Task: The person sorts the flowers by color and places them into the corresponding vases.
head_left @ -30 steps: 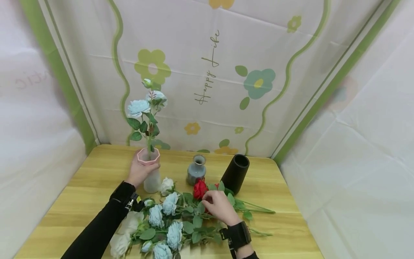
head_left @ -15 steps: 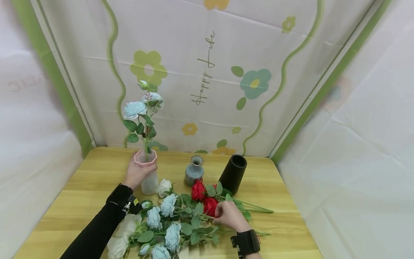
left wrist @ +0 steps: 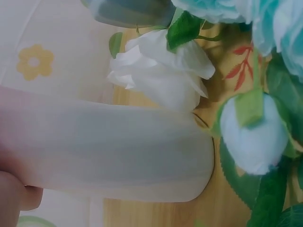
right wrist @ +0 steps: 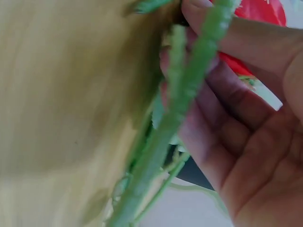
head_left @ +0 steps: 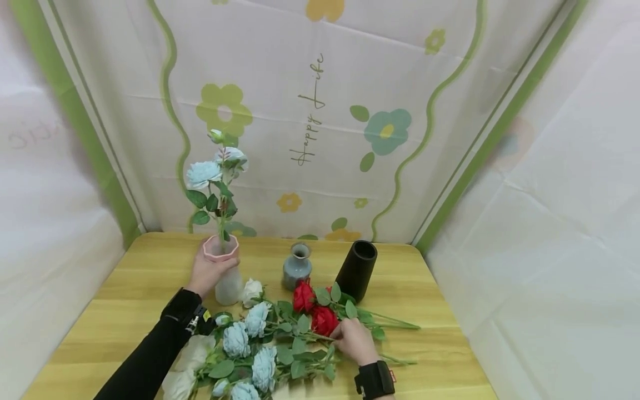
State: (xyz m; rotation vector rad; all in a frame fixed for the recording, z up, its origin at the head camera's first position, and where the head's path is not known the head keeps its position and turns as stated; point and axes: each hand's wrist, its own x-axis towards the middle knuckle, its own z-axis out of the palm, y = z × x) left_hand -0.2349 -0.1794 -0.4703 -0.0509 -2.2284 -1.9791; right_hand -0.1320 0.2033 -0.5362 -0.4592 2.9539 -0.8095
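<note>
My left hand (head_left: 206,272) grips the pink-rimmed, frosted vase (head_left: 229,288) near its top, at the table's left. A blue rose stem (head_left: 204,174) with two blooms and a bud stands in that vase. The left wrist view shows the vase's pale lower body beside a white rose (left wrist: 161,71). Low on the right, my right hand (head_left: 356,340) is at the flower pile, thumb and fingers pinching a green stem (right wrist: 165,127). Which bloom that stem carries is hidden among the leaves. Red roses (head_left: 324,321) lie just beyond these fingers.
Several loose blue roses (head_left: 263,368) and white roses (head_left: 196,352) lie across the table's front. Behind them stand a small grey-blue vase (head_left: 297,269) and a black vase (head_left: 356,272). A printed cloth (head_left: 270,111) encloses the table's back and sides.
My right hand has moved down from over the red roses to a stem in the pile, uncovering the nearer red bloom. My left hand keeps its grip on the vase.
</note>
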